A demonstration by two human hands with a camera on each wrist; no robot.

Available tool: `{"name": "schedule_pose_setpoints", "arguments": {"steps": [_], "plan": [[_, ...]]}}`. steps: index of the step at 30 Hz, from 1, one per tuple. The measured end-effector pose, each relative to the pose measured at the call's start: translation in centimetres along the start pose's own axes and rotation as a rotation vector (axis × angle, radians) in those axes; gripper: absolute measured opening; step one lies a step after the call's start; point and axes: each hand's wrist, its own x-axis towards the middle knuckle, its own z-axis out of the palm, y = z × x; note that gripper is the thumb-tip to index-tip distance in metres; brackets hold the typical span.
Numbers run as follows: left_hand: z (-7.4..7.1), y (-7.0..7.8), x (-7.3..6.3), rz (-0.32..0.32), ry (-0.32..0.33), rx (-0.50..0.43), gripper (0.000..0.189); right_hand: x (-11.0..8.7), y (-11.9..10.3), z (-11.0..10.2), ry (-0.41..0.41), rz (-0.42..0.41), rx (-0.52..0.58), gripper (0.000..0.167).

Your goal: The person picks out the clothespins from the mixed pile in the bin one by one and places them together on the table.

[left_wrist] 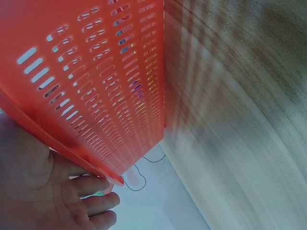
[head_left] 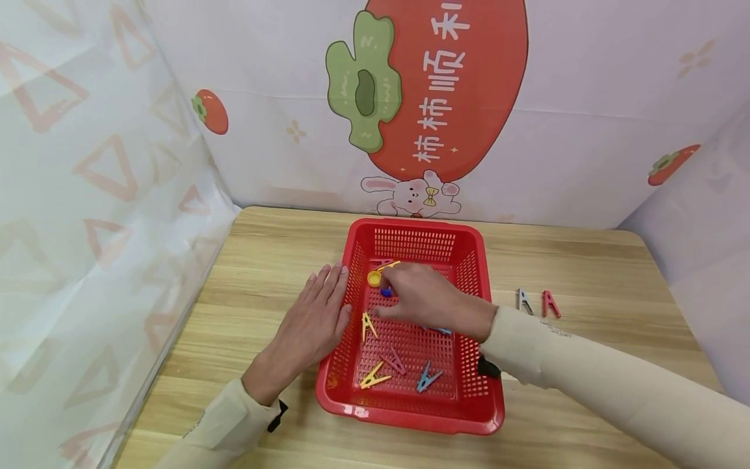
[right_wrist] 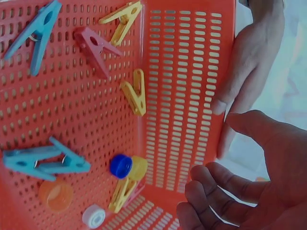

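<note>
A red slotted plastic basket (head_left: 410, 423) stands on the table with clothespins and bottle caps inside. My left hand (head_left: 313, 319) rests on its left rim with the fingers extended. My right hand (head_left: 424, 296) is over the basket, thumb apart from the bent fingers, and holds nothing in the right wrist view. Nearest to it in the head view are a blue cap (right_wrist: 121, 166) and a yellow cap (right_wrist: 138, 167), side by side. A yellow clothespin (right_wrist: 133, 93), a pink clothespin (right_wrist: 96, 45) and a blue clothespin (right_wrist: 38, 33) lie on the basket floor.
An orange cap (right_wrist: 56, 194) and a white cap (right_wrist: 93, 216) lie near more blue clothespins (right_wrist: 45, 160) in the basket. Right of the basket, a grey clothespin (head_left: 524, 301) and a red clothespin (head_left: 549, 303) lie on the wooden table (head_left: 615, 280). Printed cloth hangs behind.
</note>
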Motion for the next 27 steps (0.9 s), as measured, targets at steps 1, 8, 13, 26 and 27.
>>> {"name": "schedule_pose_setpoints", "arguments": {"steps": [1, 8, 13, 26, 27], "plan": [[0.0, 0.0, 0.0, 0.001, 0.002, -0.001, 0.074, 0.2, -0.2, 0.2, -0.005, -0.002, 0.001, 0.046], [-0.2, 0.0, 0.0, 0.0, -0.007, 0.009, 0.075, 1.4, -0.9, 1.4, -0.08, 0.044, 0.004, 0.042], [-0.2, 0.0, 0.0, -0.001, -0.005, 0.005, 0.075, 1.9, -1.0, 2.5, -0.121, 0.075, 0.0, 0.044], [0.0, -0.1, 0.2, 0.008, 0.001, -0.016, 0.071, 3.1, -0.2, 5.4, -0.178, 0.109, -0.017, 0.043], [0.0, -0.1, 0.2, 0.01, 0.004, -0.014, 0.071, 3.2, -0.2, 5.5, -0.187, 0.115, -0.031, 0.042]]}}
